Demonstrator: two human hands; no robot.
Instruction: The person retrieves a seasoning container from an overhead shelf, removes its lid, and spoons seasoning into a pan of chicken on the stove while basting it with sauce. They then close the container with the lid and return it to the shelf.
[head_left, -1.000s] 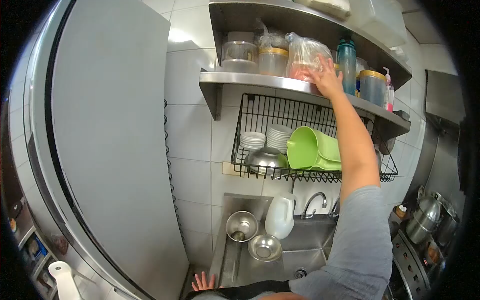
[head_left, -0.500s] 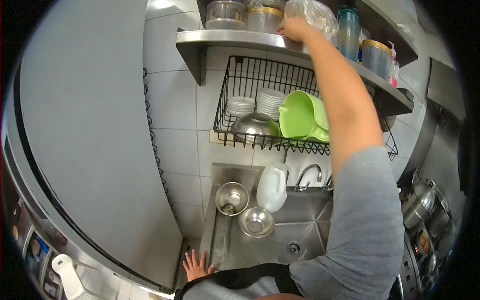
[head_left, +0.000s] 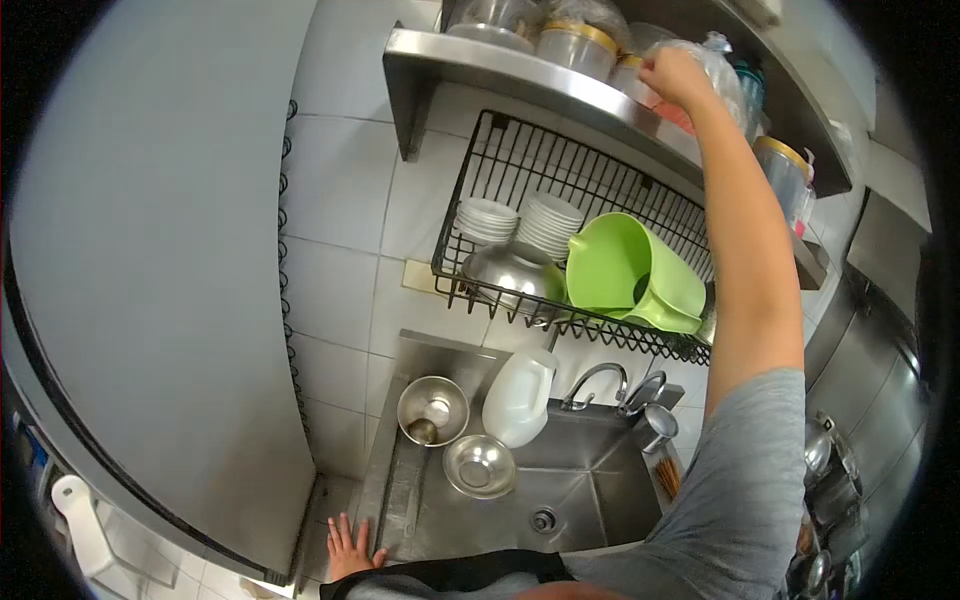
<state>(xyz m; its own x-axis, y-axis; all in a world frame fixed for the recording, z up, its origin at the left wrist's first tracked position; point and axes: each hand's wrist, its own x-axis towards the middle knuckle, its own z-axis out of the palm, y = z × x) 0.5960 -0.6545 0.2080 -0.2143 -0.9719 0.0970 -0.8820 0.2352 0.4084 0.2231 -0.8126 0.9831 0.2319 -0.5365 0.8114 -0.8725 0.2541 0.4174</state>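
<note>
The clear plastic bag (head_left: 724, 76) sat on the steel wall shelf (head_left: 540, 76) near its front edge, with our right hand (head_left: 676, 78) in front of it, fingers curled in; we could not tell whether they pinched the plastic. Yellow-lidded jars (head_left: 574, 54) bounded the space to the left, and a teal bottle (head_left: 752, 98) stood just beside the bag, so we had little sideways room. Our forearm (head_left: 755, 240) crossed the black wire rack (head_left: 560, 160) just right of the green pitcher (head_left: 608, 262), with open air down to the sink (head_left: 585, 500). Our left hand (head_left: 350, 550), well apart, had its fingers spread near the sink's left edge. The bag looked wrinkled and see-through, with pinkish red low down
</note>
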